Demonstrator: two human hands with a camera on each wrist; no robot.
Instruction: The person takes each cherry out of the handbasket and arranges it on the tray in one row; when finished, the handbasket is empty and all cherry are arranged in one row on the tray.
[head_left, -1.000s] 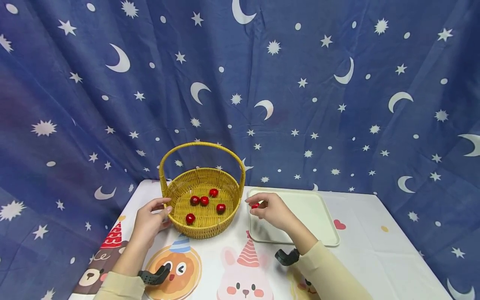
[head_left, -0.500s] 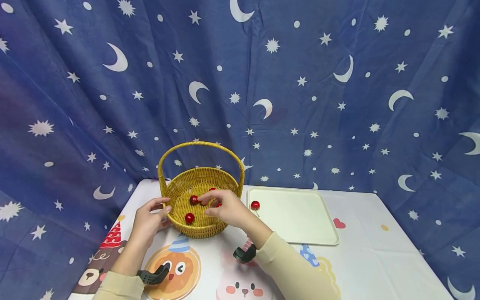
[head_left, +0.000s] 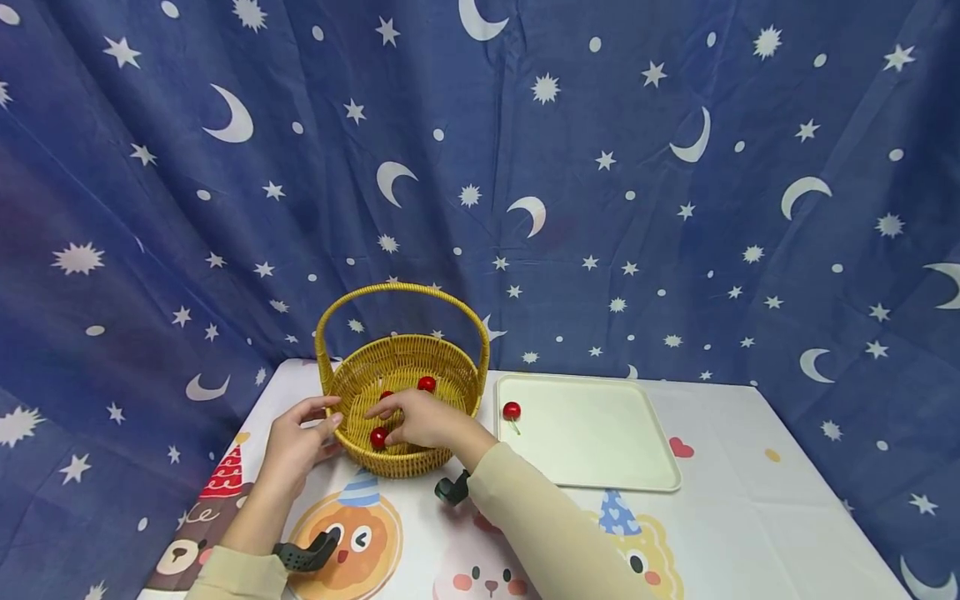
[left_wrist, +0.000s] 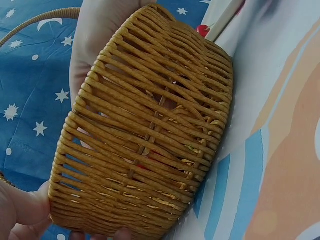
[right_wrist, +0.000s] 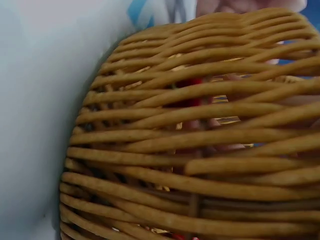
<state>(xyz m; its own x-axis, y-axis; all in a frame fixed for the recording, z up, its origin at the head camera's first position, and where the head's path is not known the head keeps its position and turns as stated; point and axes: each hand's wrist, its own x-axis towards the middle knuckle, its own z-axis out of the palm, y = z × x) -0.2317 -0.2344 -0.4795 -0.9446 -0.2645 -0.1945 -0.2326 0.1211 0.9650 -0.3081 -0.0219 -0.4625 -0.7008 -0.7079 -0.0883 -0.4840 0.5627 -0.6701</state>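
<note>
A golden wicker basket [head_left: 405, 458] with a tall hoop handle stands on the table. My left hand [head_left: 294, 446] holds its left rim, thumb on the edge and fingers on the outer wall; the left wrist view shows the thumb [left_wrist: 32, 205] at the rim. My right hand [head_left: 423, 421] reaches down inside the basket, its fingers spread beside a red cherry [head_left: 378, 437] near the front left. Another cherry [head_left: 426, 383] lies towards the back, and one more is partly covered by the right hand. Through the weave in the right wrist view, a red cherry [right_wrist: 187, 92] shows dimly.
Right of the basket lies a cream tray [head_left: 600, 433], with a stemmed cherry on its left side. A printed white tablecloth [head_left: 757, 492] covers the table, and a blue curtain [head_left: 585, 208] with moons and stars hangs behind.
My right hand has let go of a cherry on the tray, then moved left and down into the basket. My left hand stays on the basket's rim.
</note>
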